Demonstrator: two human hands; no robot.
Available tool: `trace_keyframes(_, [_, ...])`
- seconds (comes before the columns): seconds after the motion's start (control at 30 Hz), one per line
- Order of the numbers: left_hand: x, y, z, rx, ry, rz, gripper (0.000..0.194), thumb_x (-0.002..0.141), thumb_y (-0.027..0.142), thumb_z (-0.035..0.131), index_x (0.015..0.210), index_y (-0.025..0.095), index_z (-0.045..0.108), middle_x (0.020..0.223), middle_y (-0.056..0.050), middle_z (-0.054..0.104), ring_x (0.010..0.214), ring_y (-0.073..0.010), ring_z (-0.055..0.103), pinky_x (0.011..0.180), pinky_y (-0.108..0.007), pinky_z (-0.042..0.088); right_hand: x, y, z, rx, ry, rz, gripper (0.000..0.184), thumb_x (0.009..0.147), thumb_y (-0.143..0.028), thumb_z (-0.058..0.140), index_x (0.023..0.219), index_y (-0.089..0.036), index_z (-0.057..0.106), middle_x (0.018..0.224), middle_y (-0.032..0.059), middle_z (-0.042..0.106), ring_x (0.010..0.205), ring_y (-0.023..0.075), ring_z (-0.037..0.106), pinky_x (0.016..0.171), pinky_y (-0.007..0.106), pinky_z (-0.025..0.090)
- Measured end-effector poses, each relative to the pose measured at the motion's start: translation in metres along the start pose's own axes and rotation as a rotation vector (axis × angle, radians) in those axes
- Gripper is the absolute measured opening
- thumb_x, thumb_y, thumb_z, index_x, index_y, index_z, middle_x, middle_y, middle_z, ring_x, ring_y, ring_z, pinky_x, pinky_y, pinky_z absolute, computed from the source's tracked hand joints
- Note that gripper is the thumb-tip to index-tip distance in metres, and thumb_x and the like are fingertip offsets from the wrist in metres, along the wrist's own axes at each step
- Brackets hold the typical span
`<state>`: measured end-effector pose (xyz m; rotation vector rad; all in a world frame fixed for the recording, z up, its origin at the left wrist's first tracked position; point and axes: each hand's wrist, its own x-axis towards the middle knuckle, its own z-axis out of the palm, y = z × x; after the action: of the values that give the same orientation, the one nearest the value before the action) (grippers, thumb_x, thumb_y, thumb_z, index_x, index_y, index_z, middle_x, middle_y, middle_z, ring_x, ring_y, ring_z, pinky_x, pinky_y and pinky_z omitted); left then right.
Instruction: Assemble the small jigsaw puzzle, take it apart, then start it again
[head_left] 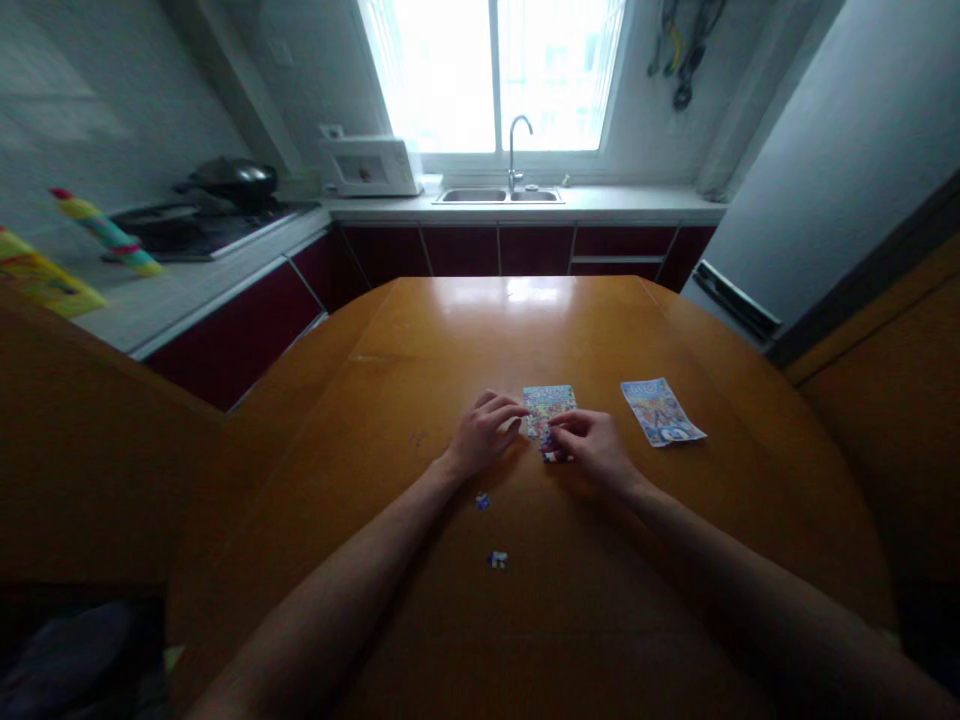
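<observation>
Blue-and-white near piece (498, 560) lies on the wooden bench (420, 340), with a second loose piece (482, 501) just beyond it. Farther out, the partly covered puzzle (551, 400) lies between the hands: left hand (523, 420) at its left edge, fingers curved and slightly parted; right hand (553, 430) over its lower right part, fingers drawn together (cannot tell whether they grip a piece). Printed sheet (664, 412) lies to the right, sink (499, 196) beyond the bench.

Puzzle (550, 397) partly behind the hands (596, 445)
</observation>
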<state>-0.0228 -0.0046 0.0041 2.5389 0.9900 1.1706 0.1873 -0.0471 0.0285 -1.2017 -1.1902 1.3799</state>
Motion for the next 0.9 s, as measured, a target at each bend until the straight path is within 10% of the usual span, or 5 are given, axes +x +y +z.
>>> trace_keyframes(0.53, [0.004,0.020,0.005,0.008,-0.018,0.132,0.005,0.090,0.028,0.071,0.092,0.024,0.074,0.091,-0.001,0.076,0.082,-0.0164,0.061,0.080,-0.032,0.052,0.003,0.027,0.005,0.019,0.093,-0.102,0.025,0.076,-0.039,0.076,0.083,-0.016,0.068,0.066,0.0034,0.071,0.047,0.0145,0.060,0.044,0.025,0.046])
trace_keyframes(0.9, [0.003,-0.001,-0.003,-0.003,-0.182,0.090,0.008,0.091,0.028,0.070,0.090,0.027,0.078,0.092,0.000,0.076,0.083,-0.0165,0.058,0.079,-0.032,0.049,0.019,0.028,-0.030,-0.593,0.244,-0.487,0.016,0.088,-0.018,0.056,0.090,-0.019,0.072,0.091,0.0071,0.070,0.083,0.0216,0.061,0.078,0.037,0.051])
